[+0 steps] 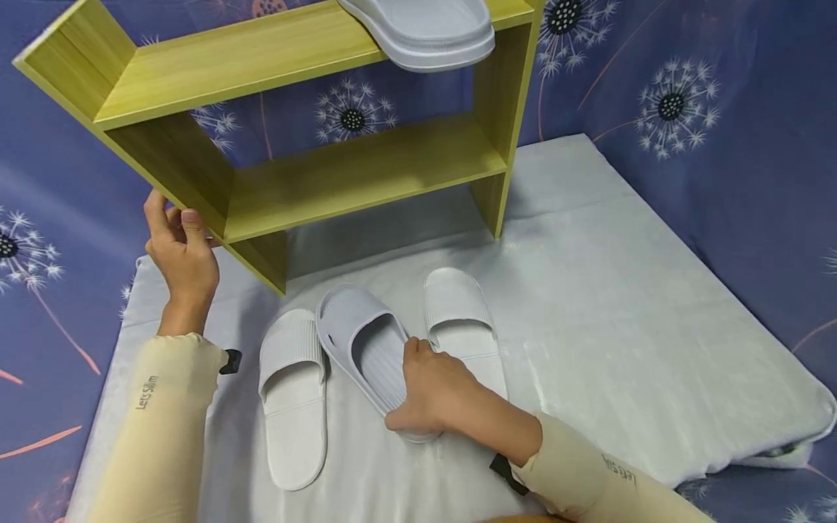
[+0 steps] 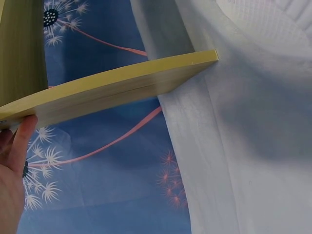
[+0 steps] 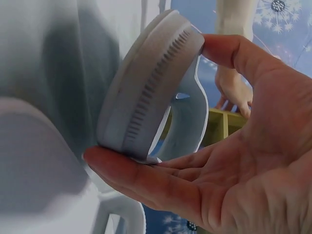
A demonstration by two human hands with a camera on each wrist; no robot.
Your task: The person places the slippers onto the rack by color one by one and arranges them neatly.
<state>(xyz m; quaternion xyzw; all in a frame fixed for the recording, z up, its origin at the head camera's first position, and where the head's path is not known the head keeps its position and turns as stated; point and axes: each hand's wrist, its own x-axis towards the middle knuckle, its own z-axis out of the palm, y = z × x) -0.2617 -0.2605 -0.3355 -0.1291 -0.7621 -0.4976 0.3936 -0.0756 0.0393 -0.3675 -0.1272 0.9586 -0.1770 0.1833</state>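
My right hand [image 1: 434, 385] grips the heel of a grey slipper [image 1: 346, 319]. The right wrist view shows its ribbed heel edge [image 3: 156, 87] between thumb and fingers, tilted over the sheet. A white slipper [image 1: 294, 407] lies on the left and another [image 1: 458, 305] on the right, partly covered by my hand and wrist. At the upper left, my left hand [image 1: 183, 250] touches the outer face of a yellow wooden shoe rack's side panel [image 1: 163, 160]. In the left wrist view, its fingertips [image 2: 29, 124] rest against that panel; the other fingers are mostly out of frame.
On the rack's top board sits another grey slipper [image 1: 431, 29], toe jutting over the front edge. The lower board [image 1: 366, 171] spans the side panels. A pale grey sheet [image 1: 621, 305] covers the surface below. Blue dandelion-print cloth [image 1: 713, 145] hangs behind and at the sides.
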